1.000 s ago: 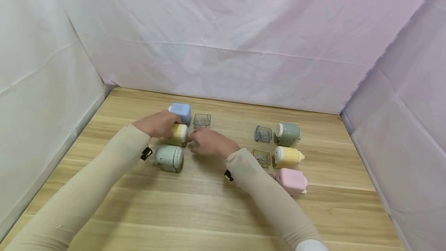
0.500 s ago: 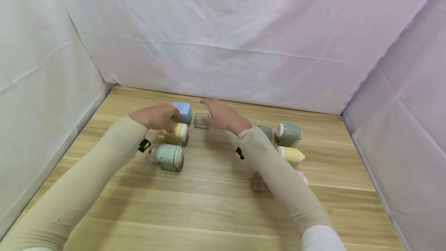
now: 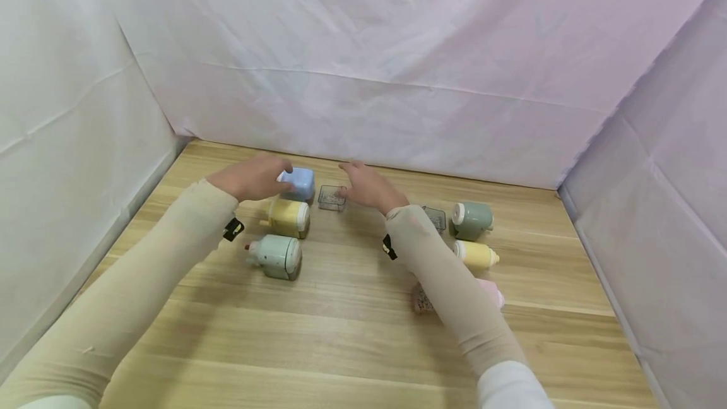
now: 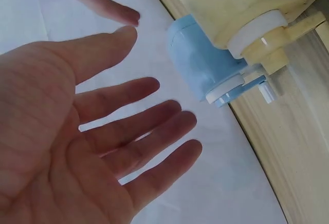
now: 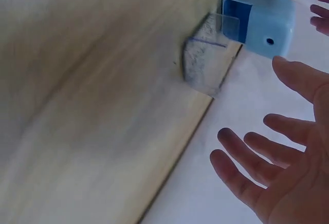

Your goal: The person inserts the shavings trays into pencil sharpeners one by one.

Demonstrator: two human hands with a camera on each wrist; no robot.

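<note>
My left hand (image 3: pixel 252 178) reaches beside the blue crank pencil sharpener (image 3: pixel 300 185) at the back left, thumb and fingers spread and holding nothing. To the right of that sharpener lies a clear drawer (image 3: pixel 332 197) with shavings in it. My right hand (image 3: pixel 372 188) is at the drawer's right side, fingers apart and holding nothing. The right wrist view shows the blue sharpener's front (image 5: pixel 272 21), with a pencil hole and a hollow drawer slot. In front of the blue one stand a yellow pencil sharpener (image 3: pixel 286 218) and a pale green pencil sharpener (image 3: pixel 277 256).
At the right stand a dark green sharpener (image 3: pixel 474 219), a second yellow sharpener (image 3: pixel 476 254) and a pink sharpener (image 3: pixel 491 292), partly behind my right forearm. Drawers with shavings (image 3: pixel 436 216) lie left of them. White cloth walls (image 3: pixel 363 112) border the wooden table.
My right hand has left the front of the left yellow sharpener and moved back to the clear drawer. My left hand has let go of that sharpener and shifted back beside the blue one.
</note>
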